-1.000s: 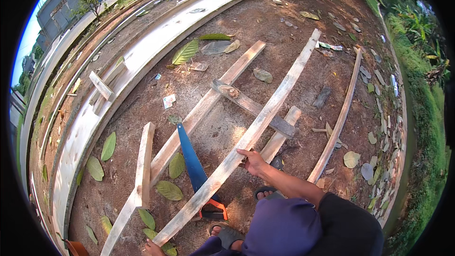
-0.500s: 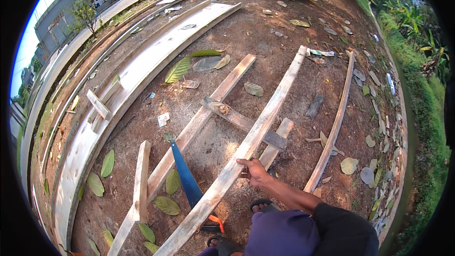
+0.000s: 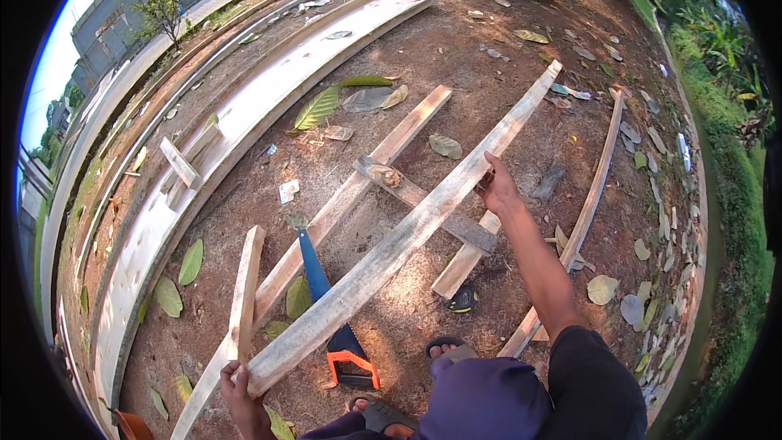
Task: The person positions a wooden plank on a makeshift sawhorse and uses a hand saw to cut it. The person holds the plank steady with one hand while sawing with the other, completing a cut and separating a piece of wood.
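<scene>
A long pale wooden beam (image 3: 383,257) slants from my lower left up to the far right. Its near end is held in my left hand (image 3: 241,398), fingers closed at the corner. Farther up, my right hand (image 3: 500,187) grips the beam's right edge, its fingers partly hidden. Beneath it a short crosspiece (image 3: 423,202) with a knot rests across another long beam (image 3: 334,212). A handsaw (image 3: 319,277) with a dark blue blade and orange handle lies on the ground left of my feet. A short wood block (image 3: 466,265) lies under the crosspiece's right end.
A black and yellow tape measure (image 3: 463,300) lies near my foot. A short upright-looking piece (image 3: 247,285) stands at the left beam. Beyond is a long white board (image 3: 269,98); a thin strip (image 3: 588,208) lies at right. Large leaves (image 3: 317,107) litter the soil.
My left hand has come into view at the beam's near end. My right hand has moved farther up the beam, whose far end has swung right. The saw handle and tape measure are more exposed.
</scene>
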